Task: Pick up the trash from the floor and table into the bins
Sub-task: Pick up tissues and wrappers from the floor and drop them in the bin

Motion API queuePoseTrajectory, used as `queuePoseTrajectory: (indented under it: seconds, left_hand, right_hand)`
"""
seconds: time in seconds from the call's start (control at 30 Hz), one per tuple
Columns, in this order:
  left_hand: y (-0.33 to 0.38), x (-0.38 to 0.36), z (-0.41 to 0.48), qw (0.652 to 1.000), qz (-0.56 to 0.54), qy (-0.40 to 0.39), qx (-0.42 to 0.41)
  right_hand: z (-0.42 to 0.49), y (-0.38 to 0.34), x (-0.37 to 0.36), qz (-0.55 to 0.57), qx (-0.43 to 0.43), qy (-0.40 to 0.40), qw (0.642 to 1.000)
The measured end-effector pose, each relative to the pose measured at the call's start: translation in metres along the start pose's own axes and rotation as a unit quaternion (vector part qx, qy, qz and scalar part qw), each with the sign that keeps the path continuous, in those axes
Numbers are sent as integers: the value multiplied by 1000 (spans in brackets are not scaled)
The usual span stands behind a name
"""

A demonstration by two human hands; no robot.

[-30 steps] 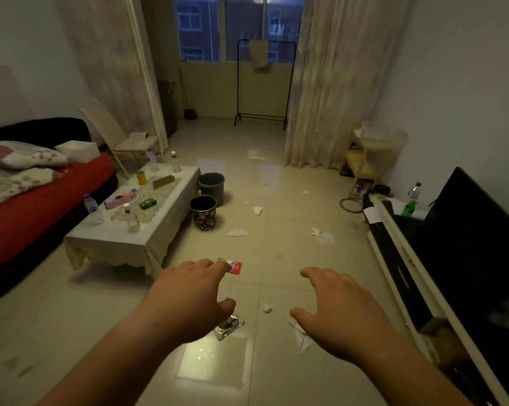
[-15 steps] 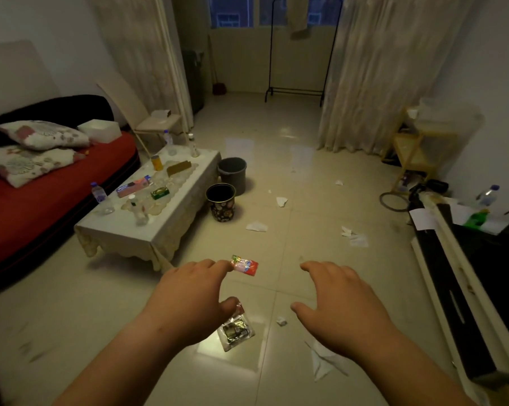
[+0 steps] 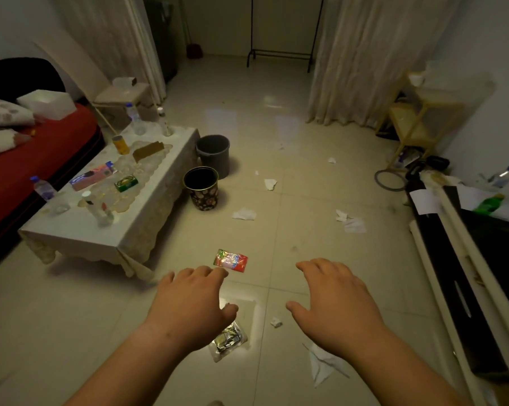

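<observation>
My left hand (image 3: pixel 190 306) and my right hand (image 3: pixel 335 303) hover palm down over the tiled floor, fingers relaxed, holding nothing. A red wrapper (image 3: pixel 230 260) lies just beyond my left fingertips. A silvery clear packet (image 3: pixel 228 341) lies below my left thumb. A white tissue (image 3: pixel 320 363) sits partly under my right wrist, and a small paper scrap (image 3: pixel 276 321) lies between the hands. Further off lie more tissues (image 3: pixel 244 214) (image 3: pixel 351 221) (image 3: pixel 270 183). A patterned black bin (image 3: pixel 201 189) and a grey bin (image 3: pixel 213 155) stand beside the low table (image 3: pixel 107 238).
The table carries bottles, boxes and a yellow can (image 3: pixel 120 144). A red sofa (image 3: pixel 19 159) runs along the left wall. A black TV stand (image 3: pixel 464 273) with a green bottle (image 3: pixel 489 204) lines the right. A yellow shelf (image 3: pixel 417 124) and curtains stand further back.
The view has tilted down and moved forward, so the wrappers and bins appear closer. Both hands keep the same spread, hovering pose.
</observation>
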State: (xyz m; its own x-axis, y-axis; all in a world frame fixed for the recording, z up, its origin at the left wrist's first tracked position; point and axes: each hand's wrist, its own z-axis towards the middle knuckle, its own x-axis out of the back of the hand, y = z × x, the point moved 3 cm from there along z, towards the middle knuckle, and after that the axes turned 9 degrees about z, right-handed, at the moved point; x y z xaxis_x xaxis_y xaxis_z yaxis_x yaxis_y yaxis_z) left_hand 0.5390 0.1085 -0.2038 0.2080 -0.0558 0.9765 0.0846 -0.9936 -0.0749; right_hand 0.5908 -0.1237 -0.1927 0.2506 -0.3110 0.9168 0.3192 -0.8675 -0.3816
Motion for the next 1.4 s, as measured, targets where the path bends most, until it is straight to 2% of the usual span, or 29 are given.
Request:
queuePoseTrajectory:
  seconds: [0.17, 0.33, 0.67, 0.8, 0.97, 1.07, 1.23, 1.4]
  left_hand:
    - [-18, -54, 70, 1000, 3, -15, -7]
    - [-22, -152, 128, 998, 6, -61, 7]
    - [-6, -456, 229, 985, -17, -170, 14]
    - [0, -583, 274, 975, -57, -210, 34]
    - [10, -728, 323, 964, -112, -234, 59]
    - [14, -799, 340, 961, -107, -246, 72]
    - [17, -871, 341, 945, -133, -277, 116]
    - [14, -907, 339, 935, -194, -255, 152]
  right_hand:
    - [62, 23, -58, -1, -24, -13, 1000]
    - [114, 71, -156, -3, -35, -58, 998]
    - [200, 213, -439, 9, -53, -105, 993]
    - [231, 274, -555, 25, -71, -125, 989]
    - [266, 333, -678, 41, -94, -129, 986]
    - [280, 351, -739, 47, -103, -140, 984]
    - [277, 375, -801, 60, -121, -147, 980]
    - [272, 390, -830, 105, -146, -144, 973]
